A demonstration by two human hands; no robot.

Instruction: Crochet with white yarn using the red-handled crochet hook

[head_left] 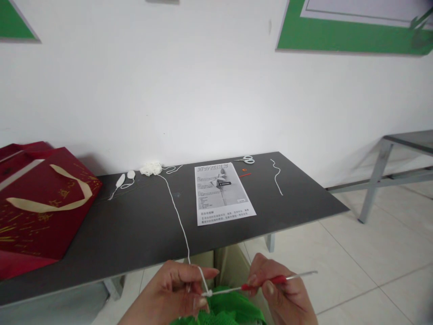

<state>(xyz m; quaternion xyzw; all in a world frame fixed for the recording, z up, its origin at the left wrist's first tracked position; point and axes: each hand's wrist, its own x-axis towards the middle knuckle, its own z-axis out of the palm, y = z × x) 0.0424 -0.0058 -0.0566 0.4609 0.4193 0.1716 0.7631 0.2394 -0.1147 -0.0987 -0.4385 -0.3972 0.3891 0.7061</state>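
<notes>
In the head view, my left hand (171,293) pinches a small knot of white yarn (208,293) between thumb and fingers. A strand of this yarn runs over the forefinger and up across the table. My right hand (279,289) grips a crochet hook with a red handle (264,283), its bare metal end pointing right. From the handle's left end, a thin pale length reaches the knot; whether it is hook shaft or yarn, I cannot make out. Both hands are above my lap, in front of the table edge, with green fabric (219,313) beneath them.
On the dark table (135,239) lie a printed sheet (223,198), scissors (248,160), a small red stick (246,174), a loose yarn piece (276,176), a white yarn bundle (151,169) and white crocheted pieces (120,181). A red gift bag (43,225) stands left.
</notes>
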